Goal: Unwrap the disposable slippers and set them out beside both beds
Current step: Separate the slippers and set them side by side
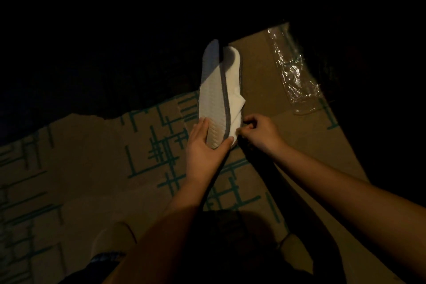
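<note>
A pair of white disposable slippers (215,97) with grey edging is held together, soles outward, above a cardboard sheet in a dim room. My left hand (204,145) cups the heel end from below, thumb on the right edge. My right hand (258,130) pinches the white fabric at the heel end of the right slipper. The toe ends point away from me into shadow. An empty clear plastic wrapper (294,69) lies on the cardboard to the upper right.
Flattened brown cardboard (115,168) with green line printing covers the floor. My feet in pale slippers (113,240) stand at the bottom, one on each side. Everything beyond the cardboard is dark. A pale patch shows at the top left corner.
</note>
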`<state>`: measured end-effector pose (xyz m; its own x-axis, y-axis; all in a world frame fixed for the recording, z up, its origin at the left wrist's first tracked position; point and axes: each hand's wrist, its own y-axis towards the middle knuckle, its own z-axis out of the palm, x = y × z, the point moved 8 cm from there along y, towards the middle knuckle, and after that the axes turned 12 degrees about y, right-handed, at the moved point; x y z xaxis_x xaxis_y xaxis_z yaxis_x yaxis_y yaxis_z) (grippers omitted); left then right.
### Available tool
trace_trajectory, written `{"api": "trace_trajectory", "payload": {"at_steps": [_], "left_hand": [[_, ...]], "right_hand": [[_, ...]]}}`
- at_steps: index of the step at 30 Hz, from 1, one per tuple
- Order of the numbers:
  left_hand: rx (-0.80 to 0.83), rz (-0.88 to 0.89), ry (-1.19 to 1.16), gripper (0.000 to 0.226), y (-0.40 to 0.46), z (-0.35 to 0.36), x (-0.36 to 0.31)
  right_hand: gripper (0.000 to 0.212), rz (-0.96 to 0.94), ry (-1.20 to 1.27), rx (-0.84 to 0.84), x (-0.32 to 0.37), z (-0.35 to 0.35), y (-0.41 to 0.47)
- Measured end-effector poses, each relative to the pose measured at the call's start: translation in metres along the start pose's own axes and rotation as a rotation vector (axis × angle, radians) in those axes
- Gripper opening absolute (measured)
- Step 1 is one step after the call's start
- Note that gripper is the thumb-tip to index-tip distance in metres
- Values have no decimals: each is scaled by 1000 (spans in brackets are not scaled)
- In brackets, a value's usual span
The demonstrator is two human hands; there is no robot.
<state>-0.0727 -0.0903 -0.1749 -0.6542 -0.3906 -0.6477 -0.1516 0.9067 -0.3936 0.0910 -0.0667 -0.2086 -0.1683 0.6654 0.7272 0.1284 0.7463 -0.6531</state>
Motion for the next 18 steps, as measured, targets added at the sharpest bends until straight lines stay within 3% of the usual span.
{"api": "trace_trajectory", "payload": {"at_steps": [3,6,10,15,17,18], "left_hand": [[12,-160,-401,65,-5,-5,13],[2,-306,-727,46,-7,-7,36],[-53,-367,-858,23,6,-20,51],[19,-451,-533,17,20,-25,65],[-127,-338,-134,36,21,-48,66],[-215,-202,91,49,20,-60,57]], "right_hand": [[15,54,97,-14,-6,-3,5],[23,60,122,-59,-7,-6,7],[24,49,235,-137,-6,-14,8],[24,-4,349,-144,4,-31,4],[25,-36,370,-161,7,-39,0],[26,-47,385,-175,9,-44,-2]]}}
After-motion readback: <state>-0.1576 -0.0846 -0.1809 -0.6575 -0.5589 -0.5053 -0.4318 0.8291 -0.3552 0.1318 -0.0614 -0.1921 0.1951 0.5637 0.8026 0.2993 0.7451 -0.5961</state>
